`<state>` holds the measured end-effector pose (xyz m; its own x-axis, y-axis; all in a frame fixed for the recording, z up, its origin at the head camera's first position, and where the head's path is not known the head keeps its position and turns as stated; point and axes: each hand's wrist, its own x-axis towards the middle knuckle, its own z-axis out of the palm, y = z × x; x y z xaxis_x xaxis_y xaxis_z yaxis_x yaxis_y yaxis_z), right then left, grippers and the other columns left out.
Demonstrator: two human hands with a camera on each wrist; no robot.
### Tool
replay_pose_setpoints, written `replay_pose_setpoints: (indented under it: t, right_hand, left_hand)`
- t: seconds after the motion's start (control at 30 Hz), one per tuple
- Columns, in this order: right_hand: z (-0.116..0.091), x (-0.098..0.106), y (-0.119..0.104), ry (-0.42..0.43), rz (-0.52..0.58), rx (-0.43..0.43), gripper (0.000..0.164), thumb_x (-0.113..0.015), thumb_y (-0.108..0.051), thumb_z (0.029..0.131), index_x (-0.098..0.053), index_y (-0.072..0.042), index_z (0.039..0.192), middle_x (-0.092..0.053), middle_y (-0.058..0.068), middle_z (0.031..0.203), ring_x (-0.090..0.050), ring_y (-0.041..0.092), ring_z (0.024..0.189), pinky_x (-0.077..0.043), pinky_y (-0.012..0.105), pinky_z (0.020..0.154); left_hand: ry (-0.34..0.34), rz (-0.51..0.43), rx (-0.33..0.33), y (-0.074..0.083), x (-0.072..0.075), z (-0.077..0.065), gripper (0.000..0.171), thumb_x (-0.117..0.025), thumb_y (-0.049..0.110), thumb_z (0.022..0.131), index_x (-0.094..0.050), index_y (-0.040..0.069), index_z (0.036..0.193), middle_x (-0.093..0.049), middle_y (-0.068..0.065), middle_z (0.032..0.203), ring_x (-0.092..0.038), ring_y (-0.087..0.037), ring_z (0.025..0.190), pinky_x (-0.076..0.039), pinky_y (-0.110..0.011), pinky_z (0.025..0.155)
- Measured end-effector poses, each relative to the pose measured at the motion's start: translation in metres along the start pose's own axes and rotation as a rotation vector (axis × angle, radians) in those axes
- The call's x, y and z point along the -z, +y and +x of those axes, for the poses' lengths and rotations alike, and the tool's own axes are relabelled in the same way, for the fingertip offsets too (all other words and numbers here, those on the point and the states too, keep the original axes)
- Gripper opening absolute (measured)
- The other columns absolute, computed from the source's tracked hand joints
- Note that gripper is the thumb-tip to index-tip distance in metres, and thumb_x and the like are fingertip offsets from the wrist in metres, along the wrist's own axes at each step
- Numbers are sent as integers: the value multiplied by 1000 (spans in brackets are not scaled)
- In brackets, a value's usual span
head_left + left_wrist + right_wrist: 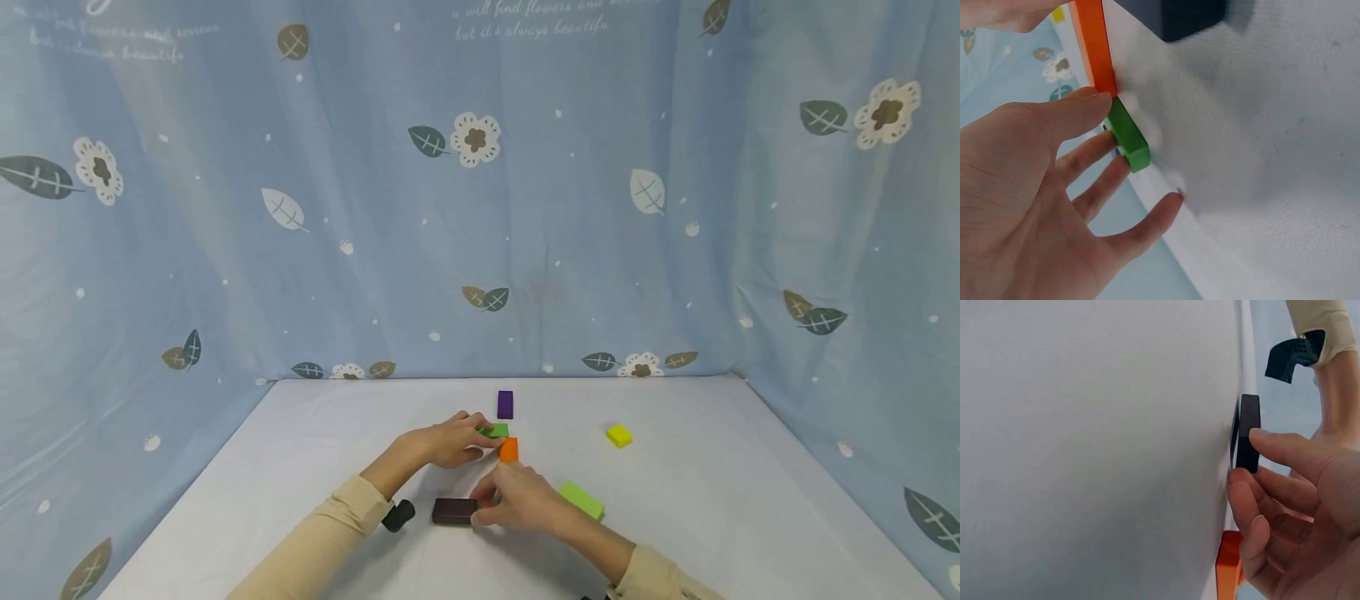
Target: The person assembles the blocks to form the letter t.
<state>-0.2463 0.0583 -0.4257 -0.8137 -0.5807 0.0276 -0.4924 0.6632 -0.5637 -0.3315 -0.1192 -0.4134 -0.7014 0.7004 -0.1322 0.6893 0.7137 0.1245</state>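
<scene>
My left hand (pixel 452 440) holds a green block (pixel 1127 134) between thumb and fingers, its thumb tip at the end where an orange block (pixel 1096 50) meets the green one. In the head view the orange block (pixel 509 450) stands just in front of the green block (pixel 497 431), partly behind the hands. Nearer the body, my right hand (pixel 521 500) pinches the right end of a dark brown block (pixel 452 512). The right wrist view has the thumb lying on this dark block (pixel 1249 415), with other fingers curled at its lower end.
Behind the green block lies a purple block (pixel 506 405). A yellow block (pixel 619 435) sits farther right, and a lime green block (pixel 582 500) is beside the right forearm. A black wrist camera (pixel 398 516) hangs by the left sleeve. A blue curtain (pixel 547 250) bounds the white table (pixel 337 404).
</scene>
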Motion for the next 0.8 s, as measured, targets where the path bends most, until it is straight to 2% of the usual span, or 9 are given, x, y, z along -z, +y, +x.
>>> replay_pose_setpoints:
  t: [0.23,0.5,0.8]
  right_hand:
    - [-4,6,4,-21,6,-19,29,-80,-30,79,-78,-15,103,-67,-17,74,-50,0,67,-39,19,66]
    - [-13,16,10,-12,43,63,28,-78,-24,81,-77,-11,105,-68,-12,76,-52,-3,65,-42,17,63]
    - [-18,27,17,-27,71,63,25,-77,-22,83,-77,-10,105,-69,-11,77,-57,1,66,-45,18,64]
  left_hand:
    - [-5,-20,21,1,0,-1,40,-57,20,100,-57,31,138,-48,-3,144,-46,-23,123,-44,-41,107]
    - [-6,-22,17,2,-2,-2,40,-57,18,100,-57,30,138,-49,-2,143,-46,-22,122,-44,-40,106]
    - [3,-7,15,2,-1,-1,39,-58,19,99,-58,29,137,-49,-3,143,-47,-23,121,-44,-39,106]
